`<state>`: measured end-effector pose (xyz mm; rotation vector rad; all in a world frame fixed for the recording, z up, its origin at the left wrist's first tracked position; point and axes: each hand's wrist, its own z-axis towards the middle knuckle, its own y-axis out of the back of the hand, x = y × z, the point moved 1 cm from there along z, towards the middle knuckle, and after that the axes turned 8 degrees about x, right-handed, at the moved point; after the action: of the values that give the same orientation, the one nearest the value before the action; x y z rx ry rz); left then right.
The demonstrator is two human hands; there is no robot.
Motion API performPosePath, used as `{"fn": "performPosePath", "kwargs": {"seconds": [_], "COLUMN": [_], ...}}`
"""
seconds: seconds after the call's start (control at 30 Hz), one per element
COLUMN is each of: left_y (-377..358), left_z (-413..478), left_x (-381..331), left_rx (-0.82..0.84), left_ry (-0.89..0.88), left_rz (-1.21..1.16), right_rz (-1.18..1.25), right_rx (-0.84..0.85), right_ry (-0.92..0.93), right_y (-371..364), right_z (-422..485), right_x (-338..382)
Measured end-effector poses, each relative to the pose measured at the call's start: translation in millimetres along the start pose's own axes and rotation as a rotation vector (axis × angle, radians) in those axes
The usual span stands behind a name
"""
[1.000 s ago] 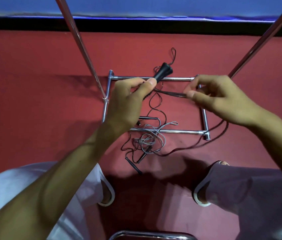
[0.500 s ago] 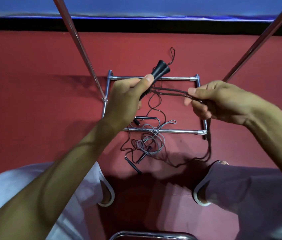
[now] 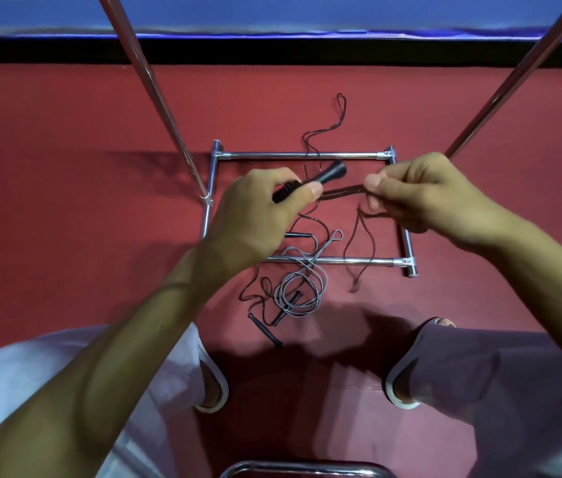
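Observation:
My left hand [image 3: 258,215] grips a black ribbed jump-rope handle [image 3: 310,182], its flared end pointing up and right. My right hand [image 3: 424,198] pinches a bundle of thin dark cord [image 3: 341,192] stretched between both hands, and a loop of that cord [image 3: 358,250] dangles below it. On the red floor lies a coiled grey rope [image 3: 302,288] with black handles [image 3: 265,329], tangled with more dark cord.
A chrome rectangular frame [image 3: 300,155] lies on the red floor [image 3: 83,201], with two slanted chrome poles [image 3: 155,94] rising from it. My knees in light trousers [image 3: 48,381] flank the lower view. A chrome chair edge [image 3: 303,467] shows at the bottom.
Both hands have moved lower and closer together. The right hand has gathered more cord, so the long strand on the floor at the right is now a short hanging loop.

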<state>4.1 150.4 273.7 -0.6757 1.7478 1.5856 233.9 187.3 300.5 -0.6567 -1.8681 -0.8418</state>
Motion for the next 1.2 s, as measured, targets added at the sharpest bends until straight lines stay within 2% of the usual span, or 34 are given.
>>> {"fn": "performPosePath", "kwargs": {"seconds": [0.1, 0.17, 0.3, 0.4, 0.53, 0.67, 0.83, 1.0, 1.07, 1.2], "left_y": [-3.5, -11.0, -27.6, -33.8, -32.8, -27.6, -17.4, -11.9, -8.7, -4.1], "left_z": [-2.2, -3.6, -9.2, -11.6, -13.5, -11.7, -9.1, -11.0, -11.3, -14.1], "left_x": [-4.3, -6.1, -7.1, -9.4, -10.2, -9.6, -5.3, -4.6, -8.0, -17.4], "left_rx": [0.092, 0.164, 0.272, 0.295, 0.219, 0.194, 0.336, 0.526, 0.58, 0.631], "left_ry": [-0.007, 0.027, 0.022, -0.019, -0.025, -0.049, -0.004, -0.017, -0.041, -0.101], "left_rz": [0.221, 0.366, 0.552, 0.56, 0.49, 0.461, 0.324, 0.057, -0.128, -0.406], "right_rz": [0.381, 0.539, 0.599, 0.537, 0.472, 0.171, -0.13, -0.122, -0.133, -0.004], "right_rx": [0.023, 0.073, 0.127, 0.19, 0.242, 0.281, 0.281, 0.154, 0.148, 0.172], "right_ry": [-0.235, -0.403, -0.522, -0.438, -0.323, -0.151, 0.041, 0.195, 0.242, 0.257], "right_y": [3.2, -0.5, -16.7, -27.5, -25.8, -11.8, 2.1, 6.4, 8.5, 7.4], "right_z": [3.3, 3.9, 5.9, 5.8, 4.5, -0.8, -8.3, -6.2, -4.9, 5.0], "right_x": [-3.6, -8.4, -13.7, -9.2, -1.5, 2.4, 7.7, 5.5, 4.0, -4.7]}}
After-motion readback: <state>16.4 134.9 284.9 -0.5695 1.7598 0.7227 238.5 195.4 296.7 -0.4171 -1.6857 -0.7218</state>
